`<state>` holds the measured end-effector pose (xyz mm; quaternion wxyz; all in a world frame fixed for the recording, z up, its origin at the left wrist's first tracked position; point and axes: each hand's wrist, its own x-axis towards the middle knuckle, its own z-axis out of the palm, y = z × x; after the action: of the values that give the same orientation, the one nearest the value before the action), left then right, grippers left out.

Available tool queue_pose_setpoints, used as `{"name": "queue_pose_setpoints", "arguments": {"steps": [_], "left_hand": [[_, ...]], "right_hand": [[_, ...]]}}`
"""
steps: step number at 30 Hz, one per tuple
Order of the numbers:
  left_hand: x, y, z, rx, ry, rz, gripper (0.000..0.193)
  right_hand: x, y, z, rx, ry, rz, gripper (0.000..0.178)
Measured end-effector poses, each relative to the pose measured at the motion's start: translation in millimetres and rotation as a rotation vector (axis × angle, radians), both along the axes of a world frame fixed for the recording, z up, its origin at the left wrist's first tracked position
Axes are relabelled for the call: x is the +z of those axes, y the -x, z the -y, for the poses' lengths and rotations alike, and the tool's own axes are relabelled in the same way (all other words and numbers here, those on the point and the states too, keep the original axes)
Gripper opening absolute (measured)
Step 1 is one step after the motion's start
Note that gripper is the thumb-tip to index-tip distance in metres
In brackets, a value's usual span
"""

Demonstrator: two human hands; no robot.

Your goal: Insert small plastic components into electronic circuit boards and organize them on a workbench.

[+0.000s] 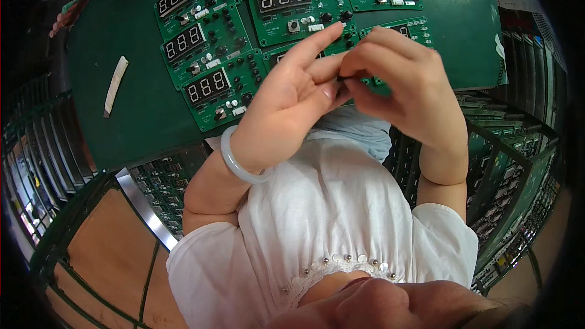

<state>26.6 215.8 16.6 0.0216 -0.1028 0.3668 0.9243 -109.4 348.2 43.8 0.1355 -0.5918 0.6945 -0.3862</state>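
Observation:
In front of my chest, over the near edge of the table, my two hands meet at the fingertips. A small black part [342, 78] shows between them, too small and too covered to name. My left hand [289, 100], with a pale bangle on its wrist, has its index finger stretched out while the thumb and another finger close at the part. The thumb and index finger of my right hand [405, 76] pinch at the same part. Partly hidden beneath the hands lies a green circuit board [272, 56] with a digit display.
More circuit boards [263, 31] with digit displays, knobs and small parts lie in rows on the green table [140, 137]. A white-wrapped strip with a dark tip [116, 85] rests at the left. Racks holding boards [487, 164] stand beside me on both sides.

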Motion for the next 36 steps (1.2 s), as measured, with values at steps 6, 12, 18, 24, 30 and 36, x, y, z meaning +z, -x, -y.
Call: {"name": "queue_pose_setpoints", "arguments": {"steps": [6, 12, 18, 24, 30, 36], "left_hand": [[-13, -2, 21, 0.184, 0.647, -0.085, 0.030], [0, 8, 7, 0.278, 1.168, -0.088, 0.028], [-21, 22, 9, 0.534, 1.478, -0.443, 0.023], [-18, 24, 2, 0.628, 1.544, -0.392, 0.025], [-13, 26, -3, 0.547, 1.550, -0.255, 0.018], [-21, 23, 4, 0.353, 1.653, -0.249, 0.019]], "right_hand": [[-16, 8, -8, -0.110, 0.091, 0.285, 0.019], [-32, 8, -8, -0.163, 0.136, 0.293, 0.019], [-41, 9, -10, -0.144, 0.152, 0.429, 0.014], [-41, 5, -8, -0.211, 0.150, 0.720, 0.013], [-41, 14, -10, -0.211, 0.166, 0.636, 0.011], [-43, 29, -17, -0.113, 0.066, -0.091, 0.014]]}}
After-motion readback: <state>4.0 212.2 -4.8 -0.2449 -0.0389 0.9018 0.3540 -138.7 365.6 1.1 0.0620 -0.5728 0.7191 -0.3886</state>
